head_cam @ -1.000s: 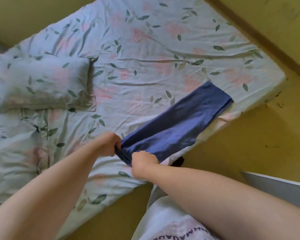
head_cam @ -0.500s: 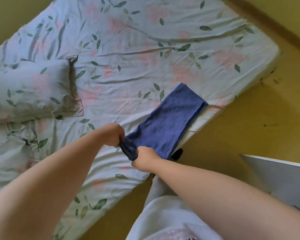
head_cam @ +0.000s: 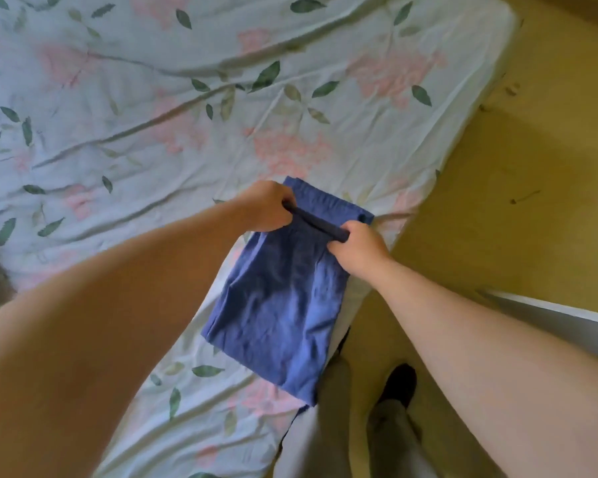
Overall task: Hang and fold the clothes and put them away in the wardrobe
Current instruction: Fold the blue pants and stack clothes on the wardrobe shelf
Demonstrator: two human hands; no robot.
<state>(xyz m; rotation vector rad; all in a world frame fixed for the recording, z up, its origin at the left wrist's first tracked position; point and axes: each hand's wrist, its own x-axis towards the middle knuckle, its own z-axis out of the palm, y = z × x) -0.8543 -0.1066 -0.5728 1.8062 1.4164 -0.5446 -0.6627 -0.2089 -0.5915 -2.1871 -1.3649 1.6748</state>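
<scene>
Cloth (head_cam: 280,305) end's now folded toward 12 o'clock. Our left hand (head_cam: 266,208) and right hand (head_cam: 358,248) pinch it, but crooked layers could slide off the bed (head_cam: 221,115).

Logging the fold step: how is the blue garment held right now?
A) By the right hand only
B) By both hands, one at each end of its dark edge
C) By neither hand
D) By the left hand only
B: the left hand and the right hand each curl round one end of the dark edge of the blue garment, which lies on the bed.
</scene>
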